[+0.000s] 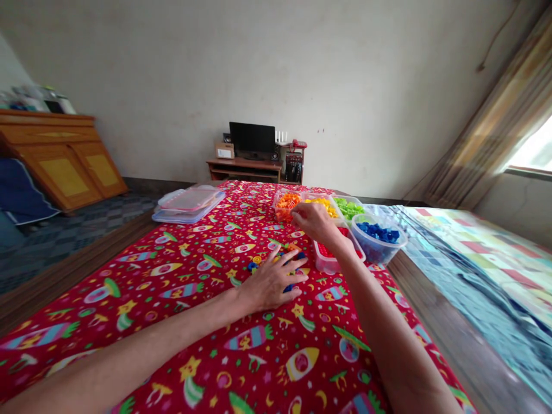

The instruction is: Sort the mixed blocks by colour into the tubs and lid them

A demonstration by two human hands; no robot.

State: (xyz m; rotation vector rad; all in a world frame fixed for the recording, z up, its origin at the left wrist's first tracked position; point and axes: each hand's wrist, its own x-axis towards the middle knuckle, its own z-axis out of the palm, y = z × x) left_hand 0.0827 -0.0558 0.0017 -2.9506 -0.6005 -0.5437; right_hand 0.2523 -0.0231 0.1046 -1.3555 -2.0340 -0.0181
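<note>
My left hand [272,280] lies palm down with fingers spread over a small heap of loose plastic pieces [256,263] in blue, yellow and orange, partly covering them. My right hand [317,221] is pinched at the near edge of a clear box of orange pieces [287,201]. Whatever its fingertips hold is too small to make out. Around the right hand stand boxes of yellow pieces [326,206] and green pieces [348,208]. Below the right wrist is a pink-walled box [328,264] of red pieces, and a round clear tub [379,256] of blue pieces adjoins it.
A red patterned cloth [241,362] covers the table. Stacked plastic lids [190,202] lie at its far left. To the right is a bed [487,247] with a checked cover. A monitor [252,140] on a desk and a wooden cabinet [64,161] stand by the wall.
</note>
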